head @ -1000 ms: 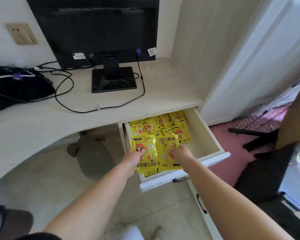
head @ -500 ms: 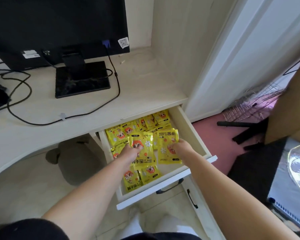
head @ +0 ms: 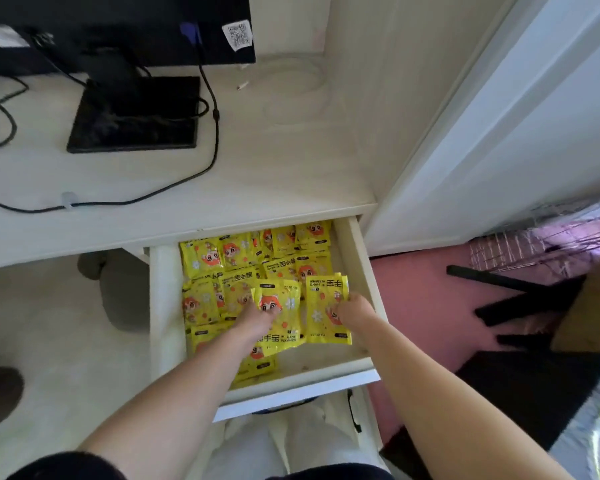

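Drawer (head: 356, 271) further out; yellow packets (head: 236, 252) inside

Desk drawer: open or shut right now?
Open. The drawer sits pulled out past the desk edge, yellow packets exposed inside; left hand and right hand each grip some.

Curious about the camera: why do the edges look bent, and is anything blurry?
Head view: the wide-angle lens bows the desk and drawer; soft daylight, little glare on the yellow packets; left hand and right hand, each gripping packets, look slightly smeared.
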